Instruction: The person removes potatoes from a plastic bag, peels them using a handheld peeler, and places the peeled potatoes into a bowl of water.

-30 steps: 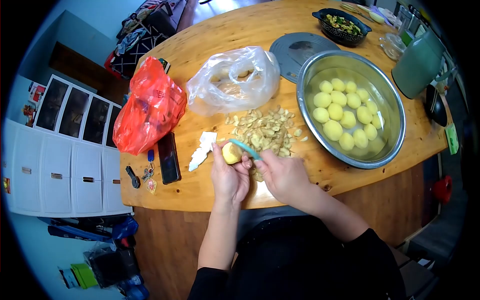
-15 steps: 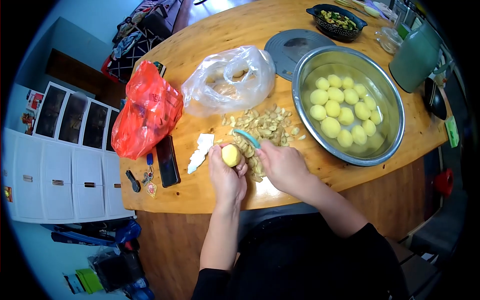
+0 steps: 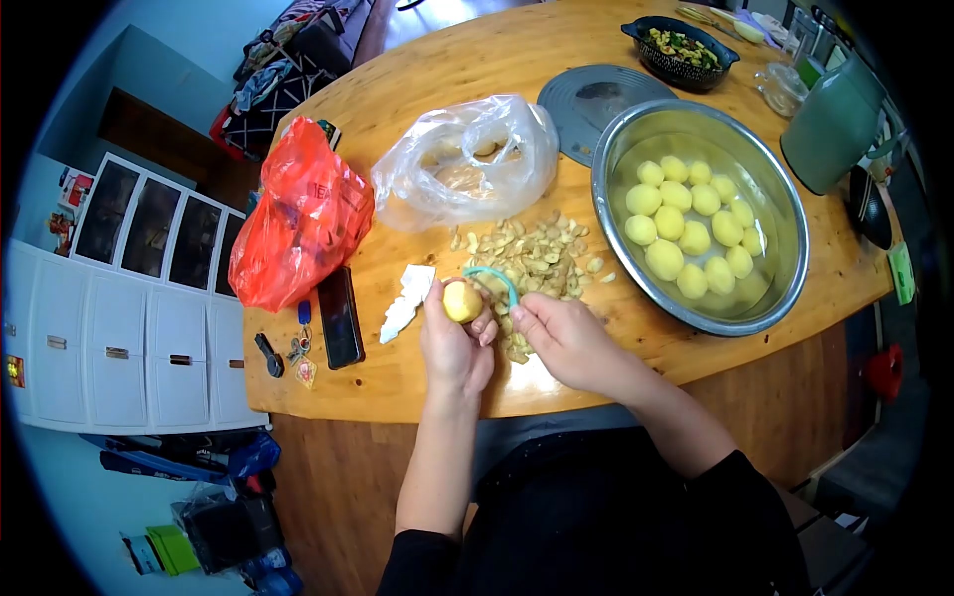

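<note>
In my left hand (image 3: 457, 348) a yellow potato (image 3: 462, 301) is gripped, with bare flesh facing up. My right hand (image 3: 564, 341) is closed on the handle of a turquoise peeler (image 3: 505, 281), whose curved head reaches left to the potato's upper side. Beneath and beyond both hands lies a heap of potato peelings (image 3: 542, 253) on the wooden table (image 3: 397, 389). To the right, a big metal basin (image 3: 602, 184) holds water and several peeled potatoes (image 3: 695, 237).
A clear plastic bag (image 3: 467, 164) and a red plastic bag (image 3: 303, 223) stand at the left, near a phone (image 3: 340, 320), keys (image 3: 298, 348) and crumpled white paper (image 3: 407, 301). Behind are a grey round mat (image 3: 596, 91), a dark dish of food (image 3: 680, 60) and a green jug (image 3: 833, 124).
The peeler has turned, so its curved head now arches over toward the potato. My right hand has shifted slightly right and down. The whole view has moved a little.
</note>
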The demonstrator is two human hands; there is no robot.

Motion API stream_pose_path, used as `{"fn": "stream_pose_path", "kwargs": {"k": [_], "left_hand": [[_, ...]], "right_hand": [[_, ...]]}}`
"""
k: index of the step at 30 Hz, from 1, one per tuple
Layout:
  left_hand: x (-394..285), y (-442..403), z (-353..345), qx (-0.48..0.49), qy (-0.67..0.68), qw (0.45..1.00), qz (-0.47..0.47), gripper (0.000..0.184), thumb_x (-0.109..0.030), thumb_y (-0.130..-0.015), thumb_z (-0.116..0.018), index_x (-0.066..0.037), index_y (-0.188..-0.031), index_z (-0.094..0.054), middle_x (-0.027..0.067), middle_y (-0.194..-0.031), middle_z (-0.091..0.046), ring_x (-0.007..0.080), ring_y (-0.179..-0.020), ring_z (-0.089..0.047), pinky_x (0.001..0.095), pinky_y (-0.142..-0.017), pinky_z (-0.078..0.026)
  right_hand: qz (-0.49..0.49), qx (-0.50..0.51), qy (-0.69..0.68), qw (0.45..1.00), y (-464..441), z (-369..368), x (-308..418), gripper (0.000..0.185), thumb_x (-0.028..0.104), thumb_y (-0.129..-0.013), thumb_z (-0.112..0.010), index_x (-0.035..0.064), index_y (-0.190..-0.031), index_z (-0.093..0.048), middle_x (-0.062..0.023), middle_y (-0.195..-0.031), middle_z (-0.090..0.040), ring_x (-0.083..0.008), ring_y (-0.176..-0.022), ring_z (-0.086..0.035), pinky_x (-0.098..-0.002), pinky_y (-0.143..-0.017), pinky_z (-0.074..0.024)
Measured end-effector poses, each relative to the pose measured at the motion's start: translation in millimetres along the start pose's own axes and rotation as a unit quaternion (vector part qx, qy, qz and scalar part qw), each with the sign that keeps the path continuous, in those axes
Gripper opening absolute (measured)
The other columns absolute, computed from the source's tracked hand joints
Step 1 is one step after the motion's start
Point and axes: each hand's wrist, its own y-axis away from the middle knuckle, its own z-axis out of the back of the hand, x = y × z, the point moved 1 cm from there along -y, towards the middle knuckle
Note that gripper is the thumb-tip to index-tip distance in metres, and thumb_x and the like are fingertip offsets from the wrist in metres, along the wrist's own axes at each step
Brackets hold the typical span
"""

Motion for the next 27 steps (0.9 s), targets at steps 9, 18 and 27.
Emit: {"fn": "stream_pose_path", "kwargs": {"k": [9,18,27], "left_hand": [[5.1,2.0,-21.4,-0.089,-0.093,0.988,-0.086,0.027,-0.035,-0.111,-0.043,-0.011,-0.103,-0.052,0.0034,-0.085,-0.057,0.0131,-0.066,-0.054,0.0282,-0.057,-0.045],[10.9,-4.1,-12.8,-0.100,-0.172,0.964,-0.179,0.020,-0.031,-0.111,-0.044,-0.012,-0.104,-0.046,0.0020,-0.086,-0.056,0.0113,-0.067,-0.053,0.0261,-0.058,-0.045],[-7.8,1.0,-25.8,-0.059,-0.138,0.981,-0.124,0.030,-0.038,-0.110,-0.041,-0.010,-0.105,-0.051,0.0077,-0.086,-0.061,0.0115,-0.058,-0.047,0.0245,-0.047,-0.035]], "right_hand": [[0.106,-0.072,0.141,0.982,11.2,-17.1,13.6,0.020,0.025,-0.103,-0.057,0.0080,-0.092,-0.053,-0.0146,-0.066,-0.065,-0.0387,-0.060,-0.066,-0.0508,-0.053,-0.0506],[0.066,-0.059,0.186,0.978,0.9,-12.8,7.8,0.021,0.025,-0.103,-0.055,0.0069,-0.094,-0.052,-0.0167,-0.065,-0.065,-0.0407,-0.060,-0.066,-0.0536,-0.054,-0.0507],[0.038,-0.071,0.165,0.983,-2.3,4.4,4.8,0.023,0.026,-0.104,-0.054,0.0053,-0.095,-0.052,-0.0189,-0.066,-0.064,-0.0434,-0.062,-0.065,-0.0552,-0.055,-0.0489]]}}
